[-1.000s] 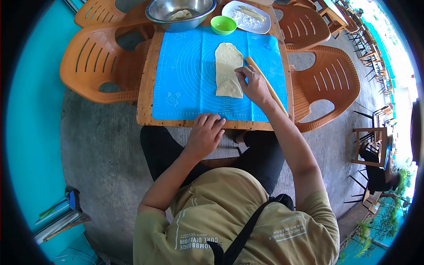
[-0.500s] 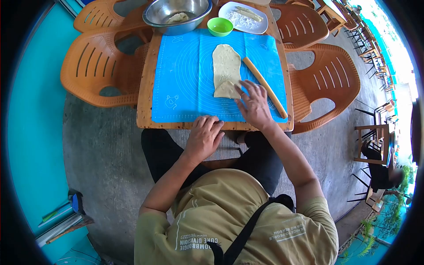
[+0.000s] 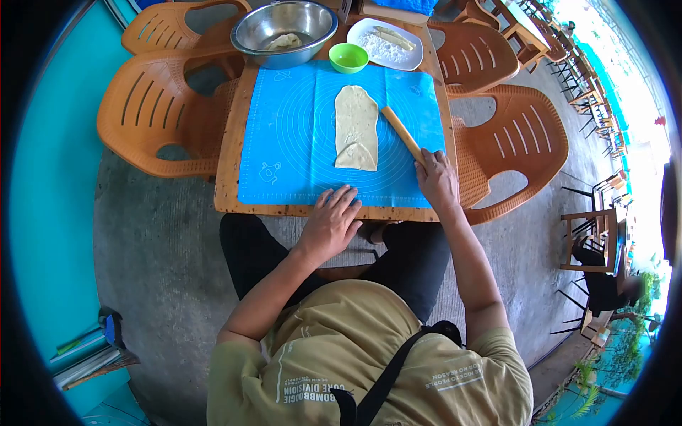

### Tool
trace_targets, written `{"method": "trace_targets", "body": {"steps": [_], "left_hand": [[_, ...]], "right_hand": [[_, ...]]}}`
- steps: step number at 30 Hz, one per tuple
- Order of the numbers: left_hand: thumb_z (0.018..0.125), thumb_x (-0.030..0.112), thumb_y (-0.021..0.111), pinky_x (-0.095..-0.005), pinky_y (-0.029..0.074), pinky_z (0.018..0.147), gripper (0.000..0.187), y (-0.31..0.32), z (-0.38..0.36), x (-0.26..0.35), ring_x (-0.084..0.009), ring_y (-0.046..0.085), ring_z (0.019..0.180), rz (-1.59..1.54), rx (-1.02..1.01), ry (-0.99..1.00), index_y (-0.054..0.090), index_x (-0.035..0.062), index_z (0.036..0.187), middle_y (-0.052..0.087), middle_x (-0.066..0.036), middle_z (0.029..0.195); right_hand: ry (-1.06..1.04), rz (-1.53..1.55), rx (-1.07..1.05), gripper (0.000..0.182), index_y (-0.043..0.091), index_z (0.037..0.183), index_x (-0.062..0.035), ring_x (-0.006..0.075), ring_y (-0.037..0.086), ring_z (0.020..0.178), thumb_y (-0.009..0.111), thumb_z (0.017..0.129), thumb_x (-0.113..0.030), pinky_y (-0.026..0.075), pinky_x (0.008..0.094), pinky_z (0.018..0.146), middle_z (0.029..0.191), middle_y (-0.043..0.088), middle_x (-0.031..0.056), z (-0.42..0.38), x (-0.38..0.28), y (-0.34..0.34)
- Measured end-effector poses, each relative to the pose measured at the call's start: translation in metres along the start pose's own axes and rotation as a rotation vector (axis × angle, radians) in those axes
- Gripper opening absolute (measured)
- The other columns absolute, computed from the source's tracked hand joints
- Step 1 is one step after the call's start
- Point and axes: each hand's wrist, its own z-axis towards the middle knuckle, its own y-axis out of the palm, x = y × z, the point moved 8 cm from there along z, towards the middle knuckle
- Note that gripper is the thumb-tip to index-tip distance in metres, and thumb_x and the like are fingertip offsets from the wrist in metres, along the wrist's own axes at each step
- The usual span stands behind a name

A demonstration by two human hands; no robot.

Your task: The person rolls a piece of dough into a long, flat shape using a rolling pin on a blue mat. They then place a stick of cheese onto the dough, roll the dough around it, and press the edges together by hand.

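A long flat strip of dough point(image 3: 356, 124) lies on the blue baking mat point(image 3: 284, 156), its near end folded over into a pointed flap. To its right, a wooden rolling pin point(image 3: 402, 135) rests at a slant on the mat. My right hand point(image 3: 437, 177) is closed over the near end of the pin, which hides that end. At the mat's front edge my left hand point(image 3: 332, 213) lies palm down with its fingers stretched out, holding nothing and apart from the dough.
Behind the mat stand a steel bowl point(image 3: 245, 35) with a dough lump, a green bowl point(image 3: 348, 62), and a white plate point(image 3: 414, 61) bearing white flour and a dough piece. Orange chairs point(image 3: 153, 106) flank the wooden table point(image 3: 229, 170).
My right hand has left the dough's folded end and moved right onto the rolling pin. My left hand stays at the table edge. The view has shifted slightly.
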Motion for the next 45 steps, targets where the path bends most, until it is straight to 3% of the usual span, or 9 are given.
{"method": "trace_targets", "body": {"steps": [9, 14, 22, 25, 27, 31, 34, 38, 45], "left_hand": [[0.1, 0.028, 0.069, -0.0523, 0.035, 0.122, 0.044, 0.001, -0.005, -0.003, -0.0324, 0.046, 0.148, -0.003, 0.005, -0.004, 0.067, -0.0002, 0.134, 0.055, -0.017, 0.153], [0.098, 0.026, 0.072, -0.0508, 0.038, 0.12, 0.042, -0.003, -0.002, -0.003, -0.0335, 0.05, 0.143, -0.047, 0.053, 0.002, 0.069, -0.0006, 0.13, 0.057, -0.018, 0.149], [0.098, 0.023, 0.07, -0.048, 0.042, 0.115, 0.039, -0.016, -0.003, -0.003, -0.035, 0.054, 0.136, -0.099, 0.142, -0.014, 0.069, -0.0026, 0.127, 0.061, -0.021, 0.141], [0.098, 0.022, 0.07, -0.0485, 0.042, 0.114, 0.038, -0.011, -0.003, 0.0, -0.0351, 0.054, 0.135, -0.138, 0.157, 0.001, 0.069, -0.0026, 0.127, 0.061, -0.021, 0.141], [0.098, 0.022, 0.07, -0.049, 0.042, 0.115, 0.037, -0.007, -0.002, 0.005, -0.0349, 0.054, 0.136, -0.175, 0.169, 0.032, 0.069, -0.0027, 0.126, 0.06, -0.02, 0.141], [0.099, 0.022, 0.07, -0.0512, 0.042, 0.116, 0.04, -0.003, 0.003, 0.018, -0.0359, 0.051, 0.14, -0.229, 0.134, 0.057, 0.067, -0.0029, 0.13, 0.056, -0.02, 0.145], [0.101, 0.023, 0.068, -0.052, 0.04, 0.119, 0.045, -0.002, 0.009, 0.022, -0.0359, 0.048, 0.145, -0.234, 0.07, 0.062, 0.062, -0.003, 0.137, 0.054, -0.02, 0.149], [0.102, 0.024, 0.066, -0.0525, 0.034, 0.125, 0.049, 0.004, 0.014, 0.026, -0.0333, 0.041, 0.153, -0.271, 0.033, 0.108, 0.057, -0.0016, 0.143, 0.049, -0.019, 0.157], [0.102, 0.026, 0.067, -0.0521, 0.03, 0.128, 0.05, 0.013, 0.01, 0.018, -0.0312, 0.04, 0.153, -0.252, -0.029, 0.13, 0.058, -0.0013, 0.142, 0.05, -0.017, 0.157]], "right_hand": [[0.054, 0.312, -0.058, 0.027, 0.06, 0.12, 0.0042, 0.0437, 0.068, 0.09, 0.065, 0.099, -0.012, 0.056, 0.0486, 0.077, 0.102, 0.065, 0.023, -0.019, -0.063, -0.004], [-0.051, 0.247, -0.043, 0.059, 0.049, 0.154, 0.0001, 0.0394, 0.069, 0.093, 0.062, 0.098, -0.013, 0.058, 0.0472, 0.079, 0.1, 0.067, 0.0207, -0.018, -0.1, 0.011], [-0.045, 0.155, -0.128, 0.052, 0.055, 0.15, -0.003, 0.0395, 0.069, 0.098, 0.062, 0.099, -0.015, 0.057, 0.0481, 0.086, 0.105, 0.068, 0.0209, -0.005, -0.124, 0.021], [-0.014, 0.041, -0.188, 0.05, 0.056, 0.149, -0.0033, 0.0394, 0.065, 0.113, 0.061, 0.102, -0.018, 0.052, 0.0506, 0.098, 0.121, 0.066, 0.0216, 0.013, -0.12, 0.028], [-0.167, 0.091, 0.067, 0.047, 0.056, 0.149, -0.0033, 0.0395, 0.058, 0.128, 0.058, 0.104, -0.018, 0.044, 0.0527, 0.108, 0.135, 0.061, 0.0226, 0.035, -0.124, 0.021], [-0.212, 0.218, -0.039, 0.052, 0.048, 0.158, -0.0055, 0.0431, 0.033, 0.156, 0.046, 0.112, -0.029, 0.026, 0.0548, 0.126, 0.162, 0.045, 0.0238, 0.086, -0.117, 0.057], [-0.157, 0.16, -0.192, 0.061, 0.037, 0.164, -0.0075, 0.043, 0.014, 0.163, 0.035, 0.114, -0.041, 0.009, 0.0594, 0.131, 0.172, 0.03, 0.0229, 0.11, -0.112, 0.089], [-0.075, 0.119, -0.263, 0.068, 0.028, 0.169, -0.0077, 0.0427, 0.001, 0.164, 0.028, 0.114, -0.048, -0.005, 0.0618, 0.129, 0.176, 0.018, 0.0216, 0.114, -0.108, 0.116], [-0.061, 0.026, -0.22, 0.07, 0.03, 0.167, -0.0046, 0.0442, 0.003, 0.164, 0.03, 0.114, -0.05, -0.004, 0.0631, 0.129, 0.175, 0.019, 0.025, 0.112, -0.112, 0.115]]}}
